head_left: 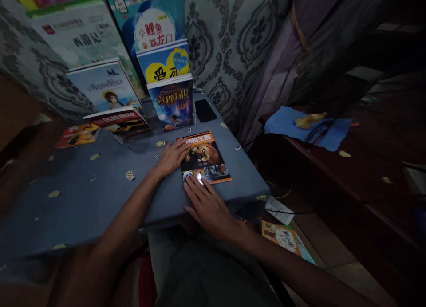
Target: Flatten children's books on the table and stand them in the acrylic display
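Observation:
A closed book (203,155) with a lion's face on its cover lies flat near the right end of the table. My left hand (173,156) rests on its upper left edge, fingers stretched out over the cover. Across the lower left corner of the same book lies my right hand (208,205), fingers extended and flat. Neither hand is wrapped round anything. A small bright glare shows on the cover just above the right fingertips.
Books stand in a rack at the back, among them a blue-purple one (173,104) and a red one (124,123). An orange book (78,135) lies at left. A dark phone (205,110) sits behind the lion book. On the floor at right is another book (282,238).

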The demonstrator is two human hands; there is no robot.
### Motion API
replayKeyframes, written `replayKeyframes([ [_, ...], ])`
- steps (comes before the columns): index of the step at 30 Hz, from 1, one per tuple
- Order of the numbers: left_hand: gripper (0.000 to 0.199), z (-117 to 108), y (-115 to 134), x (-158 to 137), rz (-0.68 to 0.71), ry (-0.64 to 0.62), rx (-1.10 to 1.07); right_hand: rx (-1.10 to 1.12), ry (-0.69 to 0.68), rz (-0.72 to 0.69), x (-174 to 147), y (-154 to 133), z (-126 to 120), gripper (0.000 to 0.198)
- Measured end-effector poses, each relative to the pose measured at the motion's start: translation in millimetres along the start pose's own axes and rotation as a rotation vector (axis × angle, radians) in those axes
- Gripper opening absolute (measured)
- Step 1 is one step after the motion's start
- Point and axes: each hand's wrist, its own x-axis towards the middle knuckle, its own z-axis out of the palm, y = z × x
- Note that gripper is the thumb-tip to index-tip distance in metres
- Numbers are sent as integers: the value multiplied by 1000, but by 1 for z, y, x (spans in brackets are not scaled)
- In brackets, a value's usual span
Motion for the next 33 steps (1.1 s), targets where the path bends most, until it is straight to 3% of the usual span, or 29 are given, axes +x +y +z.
replayKeyframes([
  [9, 43, 0, -2, 0, 16, -3, 2, -127, 103, 201, -60, 31, -14, 55],
  [18, 43, -2, 2, 0, -5, -11, 1, -50, 181, 254, -61, 62, -20, 42],
  [24, 39, -11, 14, 5, -40, -6, 44, 68, 102, 260, -29, 96, -24, 42],
  [29, 29, -23, 25, 23, -2, -31, 139, 95, 7, 250, 29, 127, -26, 43],
  [33, 27, -20, 35, 44, 4, -47, 169, 82, -6, 275, 73, 148, -19, 39],
])
